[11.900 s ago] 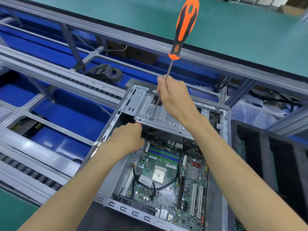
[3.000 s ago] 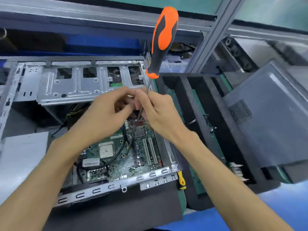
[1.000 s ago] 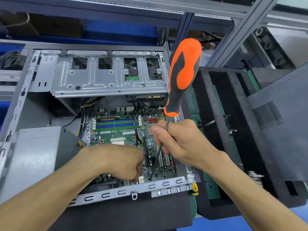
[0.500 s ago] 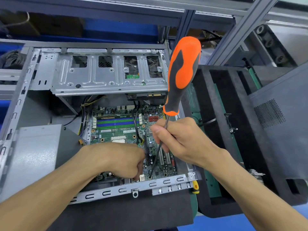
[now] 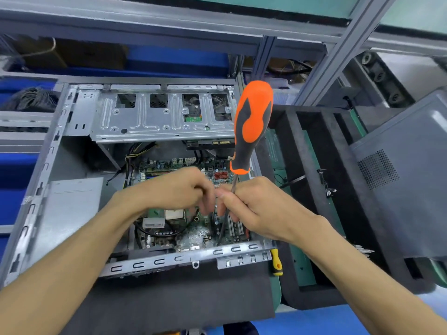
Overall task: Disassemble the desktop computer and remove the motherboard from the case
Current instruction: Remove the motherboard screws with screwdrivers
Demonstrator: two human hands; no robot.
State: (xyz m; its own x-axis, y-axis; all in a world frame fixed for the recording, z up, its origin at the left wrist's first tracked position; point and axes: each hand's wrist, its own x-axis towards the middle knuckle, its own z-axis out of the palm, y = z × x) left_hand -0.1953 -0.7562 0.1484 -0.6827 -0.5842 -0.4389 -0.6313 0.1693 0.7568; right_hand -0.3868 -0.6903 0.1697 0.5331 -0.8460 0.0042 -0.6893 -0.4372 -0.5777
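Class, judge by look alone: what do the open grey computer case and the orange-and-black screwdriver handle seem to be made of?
Open grey computer case: likely bare sheet steel, dull silvery, with stamped ribs and punched holes. Orange-and-black screwdriver handle: probably moulded plastic with matte rubbery black inlays.

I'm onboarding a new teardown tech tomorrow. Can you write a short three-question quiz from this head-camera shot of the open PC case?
1. True or false: the right hand grips the orange-and-black screwdriver by its handle.
2. Where is the screwdriver's tip? A) on the drive cage B) low on the motherboard, near the case's front rail C) on the power supply
3. Fill in: a small tool with a ______ handle lies by the case's near right corner.

Key: 1. False, it pinches the shaft below the handle. 2. B. 3. Yellow.
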